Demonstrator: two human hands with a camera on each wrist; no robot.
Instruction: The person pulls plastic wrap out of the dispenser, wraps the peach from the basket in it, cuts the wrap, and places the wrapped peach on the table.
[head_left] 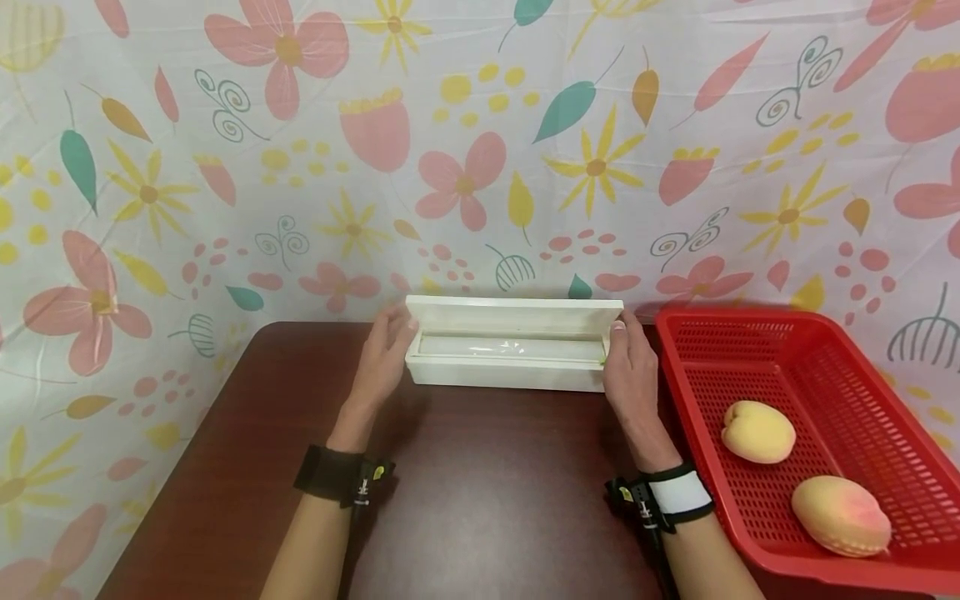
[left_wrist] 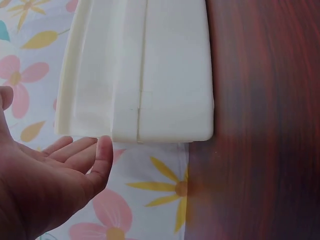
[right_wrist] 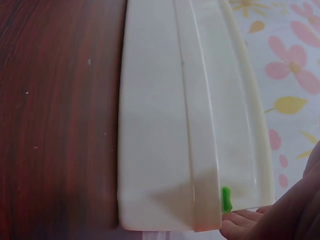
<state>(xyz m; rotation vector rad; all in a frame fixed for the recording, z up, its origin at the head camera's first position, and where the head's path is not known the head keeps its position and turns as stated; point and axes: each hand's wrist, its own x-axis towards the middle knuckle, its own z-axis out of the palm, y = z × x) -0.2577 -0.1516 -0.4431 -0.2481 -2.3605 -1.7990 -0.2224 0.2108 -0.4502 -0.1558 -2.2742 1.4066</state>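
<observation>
A white plastic wrap dispenser (head_left: 510, 375) lies lengthwise across the back of the table, its hinged lid (head_left: 517, 315) raised. Inside sits a roll of clear plastic wrap (head_left: 510, 347). My left hand (head_left: 381, 362) is at the dispenser's left end, fingers extended; in the left wrist view its thumb tip meets the end by the lid. At the opposite end, my right hand (head_left: 632, 367) has its thumb up beside the lid edge and fingertips behind the lid corner. A small green slider (right_wrist: 226, 199) shows near that corner in the right wrist view.
To the right stands a red plastic basket (head_left: 675, 375) holding two peaches, one pale yellow peach (head_left: 757, 432) and one blushed peach (head_left: 842, 517). The dark wooden table (head_left: 480, 492) ends at a flower-patterned cloth (head_left: 465, 108) hanging behind it.
</observation>
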